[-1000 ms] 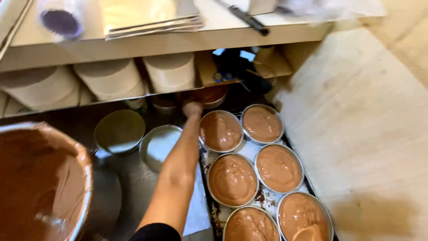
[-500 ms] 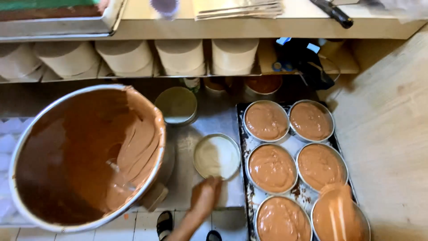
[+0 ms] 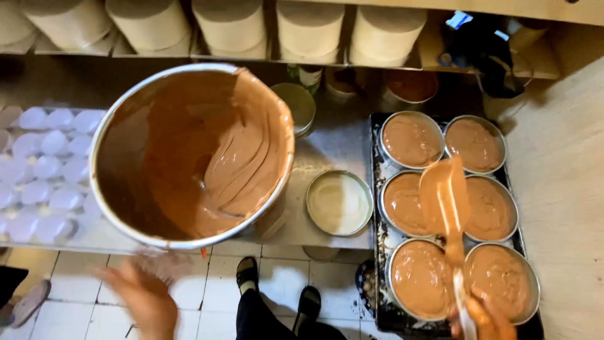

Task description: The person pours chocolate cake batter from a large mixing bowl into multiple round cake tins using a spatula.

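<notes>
The right hand, at the front edge of the dark baking tray, grips the handle of a batter-smeared spatula raised over the six round pans, all already filled with brown batter. The left hand hangs blurred below the counter's front edge, fingers spread and holding nothing, just under the big steel mixing bowl, which still carries batter along its right wall. One lined pan beside the bowl stands unfilled, another sits behind it; filling appears mostly done.
</notes>
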